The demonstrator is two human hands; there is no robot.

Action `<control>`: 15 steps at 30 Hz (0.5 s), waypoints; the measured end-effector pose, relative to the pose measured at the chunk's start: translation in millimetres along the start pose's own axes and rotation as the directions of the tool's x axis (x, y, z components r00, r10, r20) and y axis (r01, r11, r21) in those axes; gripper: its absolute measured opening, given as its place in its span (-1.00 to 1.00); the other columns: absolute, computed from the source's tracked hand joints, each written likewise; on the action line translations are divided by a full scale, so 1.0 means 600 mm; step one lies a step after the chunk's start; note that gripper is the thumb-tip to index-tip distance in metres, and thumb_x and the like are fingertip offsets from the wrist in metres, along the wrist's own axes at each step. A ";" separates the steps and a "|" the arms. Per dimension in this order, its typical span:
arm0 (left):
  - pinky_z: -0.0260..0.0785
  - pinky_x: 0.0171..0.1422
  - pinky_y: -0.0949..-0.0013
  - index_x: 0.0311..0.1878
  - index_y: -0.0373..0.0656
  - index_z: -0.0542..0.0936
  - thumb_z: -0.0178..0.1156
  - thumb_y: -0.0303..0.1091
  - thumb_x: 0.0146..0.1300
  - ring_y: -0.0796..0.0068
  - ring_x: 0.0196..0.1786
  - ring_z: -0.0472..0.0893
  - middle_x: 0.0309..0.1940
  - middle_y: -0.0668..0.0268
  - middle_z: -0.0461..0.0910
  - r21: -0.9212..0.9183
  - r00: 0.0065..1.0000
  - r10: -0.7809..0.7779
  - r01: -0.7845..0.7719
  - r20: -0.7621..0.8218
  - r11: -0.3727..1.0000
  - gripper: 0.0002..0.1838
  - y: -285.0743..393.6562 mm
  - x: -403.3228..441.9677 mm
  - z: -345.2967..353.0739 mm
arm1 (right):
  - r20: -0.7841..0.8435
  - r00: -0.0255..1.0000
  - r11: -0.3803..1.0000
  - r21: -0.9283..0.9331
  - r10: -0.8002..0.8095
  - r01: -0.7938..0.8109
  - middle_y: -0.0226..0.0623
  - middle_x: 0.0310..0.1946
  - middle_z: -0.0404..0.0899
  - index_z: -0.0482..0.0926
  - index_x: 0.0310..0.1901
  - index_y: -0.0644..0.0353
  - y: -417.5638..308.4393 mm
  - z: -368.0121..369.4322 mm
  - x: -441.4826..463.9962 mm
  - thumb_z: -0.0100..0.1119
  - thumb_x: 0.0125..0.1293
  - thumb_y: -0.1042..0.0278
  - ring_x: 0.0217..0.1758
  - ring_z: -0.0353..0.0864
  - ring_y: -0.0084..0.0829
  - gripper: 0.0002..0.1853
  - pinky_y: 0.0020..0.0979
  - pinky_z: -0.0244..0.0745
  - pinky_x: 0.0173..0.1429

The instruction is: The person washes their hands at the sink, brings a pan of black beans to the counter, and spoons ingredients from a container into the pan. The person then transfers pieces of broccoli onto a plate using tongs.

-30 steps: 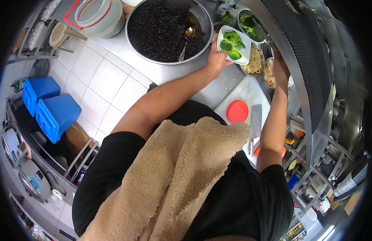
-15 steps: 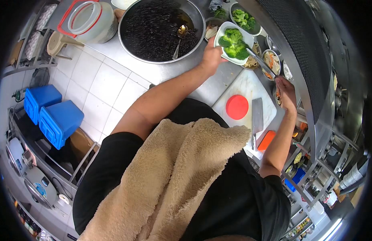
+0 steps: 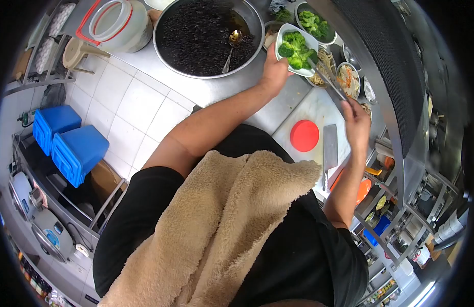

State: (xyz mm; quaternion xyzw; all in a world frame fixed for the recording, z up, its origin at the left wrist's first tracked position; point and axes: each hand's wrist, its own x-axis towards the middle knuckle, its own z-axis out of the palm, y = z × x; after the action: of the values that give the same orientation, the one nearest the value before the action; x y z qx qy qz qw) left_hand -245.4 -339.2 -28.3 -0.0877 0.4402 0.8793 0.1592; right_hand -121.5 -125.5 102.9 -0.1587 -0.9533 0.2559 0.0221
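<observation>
My left hand [image 3: 276, 71] grips the lower left edge of a white dish [image 3: 281, 37] that holds green broccoli [image 3: 295, 49]. Metal tongs [image 3: 335, 86] are in my right hand [image 3: 355, 115], and their tips reach the right side of the dish, by the broccoli. Behind the dish stands a metal bowl with more broccoli [image 3: 312, 23]. Pale strips [image 3: 325, 65] fill a bowl partly under the dish and tongs. To its right is a bowl of shredded white and orange food [image 3: 348, 78].
A wide metal basin [image 3: 160, 46] holds dark beads in liquid and a spoon [image 3: 230, 56]. On the cutting board [image 3: 311, 106] are a red round object [image 3: 304, 136] and a cleaver [image 3: 330, 146]. A lidded tub [image 3: 137, 30] stands left; a metal shelf [image 3: 385, 97] overhangs the right.
My right hand has come out from beneath the shelf edge with the tongs, which now reach the dish. The dish stays in my left hand, shifted slightly with the view.
</observation>
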 end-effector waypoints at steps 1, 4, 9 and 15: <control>0.66 0.16 0.13 0.58 -0.02 0.15 -0.10 -0.62 0.30 0.18 0.26 0.62 0.36 0.12 0.43 0.023 1.000 0.029 -0.030 0.007 0.999 -0.26 -0.005 0.002 0.000 | -0.063 0.998 0.997 -0.079 -0.012 0.007 -0.32 -0.33 0.68 0.69 0.14 0.32 -0.009 0.022 -0.011 0.31 0.50 0.17 -0.27 0.52 -0.60 -0.61 -0.49 0.48 -0.09; 0.68 0.14 0.15 0.57 -0.03 0.16 -0.10 -0.63 0.29 0.18 0.25 0.63 0.35 0.11 0.44 -0.014 1.000 0.001 -0.001 -0.005 1.000 -0.26 -0.001 -0.003 0.002 | -0.192 0.976 0.993 -0.068 -0.105 0.094 -0.32 -0.34 0.69 0.69 0.15 0.34 0.011 0.059 -0.027 0.32 0.51 0.14 -0.26 0.58 -0.55 -0.59 -0.46 0.51 -0.09; 0.69 0.19 0.11 0.54 -0.08 0.18 -0.09 -0.59 0.31 0.15 0.28 0.62 0.35 0.08 0.44 0.051 0.994 -0.088 0.084 0.072 0.995 -0.31 0.007 -0.033 -0.011 | 0.023 0.949 0.799 0.533 0.315 -0.278 -0.54 -0.49 0.53 0.71 0.06 0.33 0.060 0.065 -0.087 0.27 0.53 0.19 -0.49 0.39 -0.66 -0.67 -0.51 0.28 -0.40; 0.67 0.26 -0.01 0.58 -0.20 0.10 -0.13 -0.55 0.30 0.02 0.34 0.58 0.38 -0.02 0.39 0.177 0.958 -0.245 0.218 0.151 0.960 -0.28 0.014 -0.109 -0.039 | 0.323 0.838 0.277 0.838 0.441 -0.469 -0.65 -0.57 0.24 0.66 0.13 0.30 0.107 0.093 -0.189 0.16 0.60 0.17 -0.59 0.07 -0.75 -0.66 -0.62 -0.03 -0.52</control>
State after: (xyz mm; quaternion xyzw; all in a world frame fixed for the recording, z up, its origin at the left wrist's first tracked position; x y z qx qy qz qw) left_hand -187.0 -376.3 -16.7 -0.0499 0.4800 0.8211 0.3049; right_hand -2.3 -135.4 26.8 -0.3832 -0.5814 0.7176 0.0161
